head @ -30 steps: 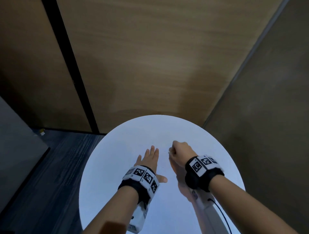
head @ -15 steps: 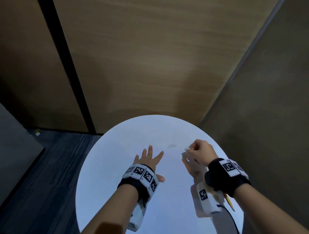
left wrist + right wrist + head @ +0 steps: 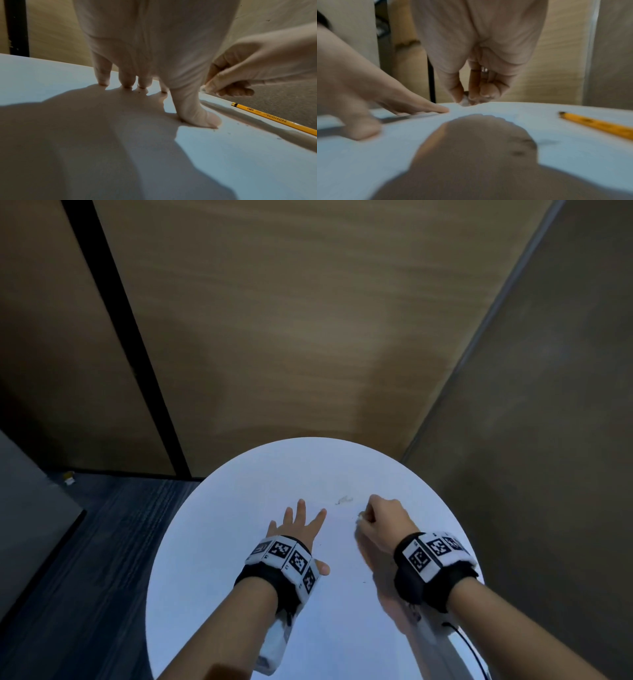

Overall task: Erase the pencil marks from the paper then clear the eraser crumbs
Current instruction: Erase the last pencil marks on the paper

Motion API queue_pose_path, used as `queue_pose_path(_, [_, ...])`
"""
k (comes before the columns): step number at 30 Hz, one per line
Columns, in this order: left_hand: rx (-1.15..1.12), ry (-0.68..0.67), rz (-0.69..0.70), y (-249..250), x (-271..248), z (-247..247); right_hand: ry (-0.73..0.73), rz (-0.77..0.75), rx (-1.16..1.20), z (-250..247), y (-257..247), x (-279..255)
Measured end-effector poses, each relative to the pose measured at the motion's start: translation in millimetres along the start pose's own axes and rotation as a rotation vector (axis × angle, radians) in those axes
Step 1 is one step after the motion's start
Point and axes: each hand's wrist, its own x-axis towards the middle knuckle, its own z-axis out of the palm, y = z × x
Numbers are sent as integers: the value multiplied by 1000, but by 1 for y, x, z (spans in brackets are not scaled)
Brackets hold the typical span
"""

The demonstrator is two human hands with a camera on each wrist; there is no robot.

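Note:
White paper (image 3: 239,542) covers the round white table, its edges hard to tell apart. My left hand (image 3: 298,525) lies flat on it with fingers spread, fingertips (image 3: 102,82) pressing down. My right hand (image 3: 380,515) pinches a small white eraser (image 3: 464,102) between thumb and fingers, its tip at the sheet. A faint grey smudge of pencil marks or crumbs (image 3: 343,500) lies between the two hands, slightly beyond them. Tiny dark specks (image 3: 238,123) dot the paper near my left thumb.
A yellow pencil (image 3: 274,119) lies on the table's right side, also in the right wrist view (image 3: 597,125). Wooden wall panels (image 3: 291,320) stand close behind the table. Dark floor (image 3: 85,559) lies to the left.
My right hand, holding the eraser, swung right off the mark and has come partway back left. The smudge it covered a second ago is now exposed. The left hand stayed put.

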Motion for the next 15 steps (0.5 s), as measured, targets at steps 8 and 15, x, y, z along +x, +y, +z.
queue_pose_path(8, [-5,3,-20,0,-1,0,-49,-35,-80,5,-19,9])
queue_pose_path(15, [-9,20,-9,-1,0,2,-68,-51,-77,14,-21,0])
